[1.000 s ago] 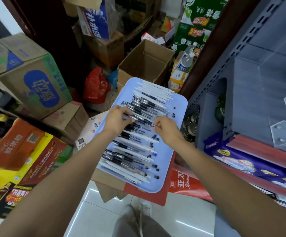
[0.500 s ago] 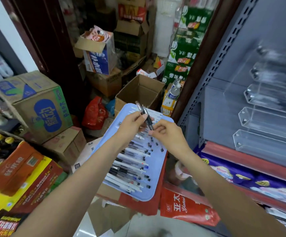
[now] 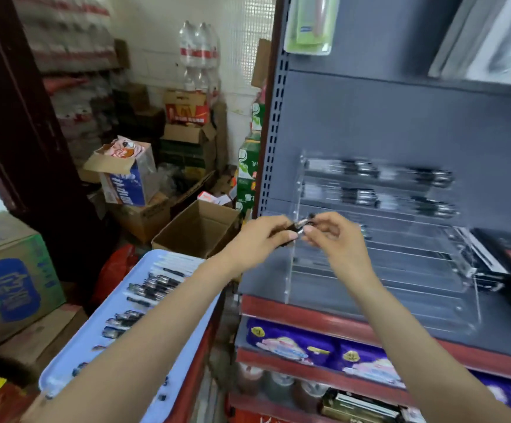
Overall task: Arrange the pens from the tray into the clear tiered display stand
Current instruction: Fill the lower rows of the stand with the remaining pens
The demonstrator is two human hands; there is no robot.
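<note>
A few pens with black grips are held between both hands in front of the clear tiered display stand on the grey shelf. My left hand grips their dark ends. My right hand pinches the tips from the right. The stand's two upper tiers hold blurred pens; the lower tiers look bare. The light blue tray lies low on the left with several pens on it, partly hidden by my left forearm.
An open cardboard box sits behind the tray. Stacked cartons and bottled water fill the left and back. The shelf's red edge runs below the stand, with purple packages underneath. A dark item stands right of the stand.
Both hands have lifted the pens off the tray and carried them up and to the right, to the front of the display stand. The view has swung upward toward the shelf.
</note>
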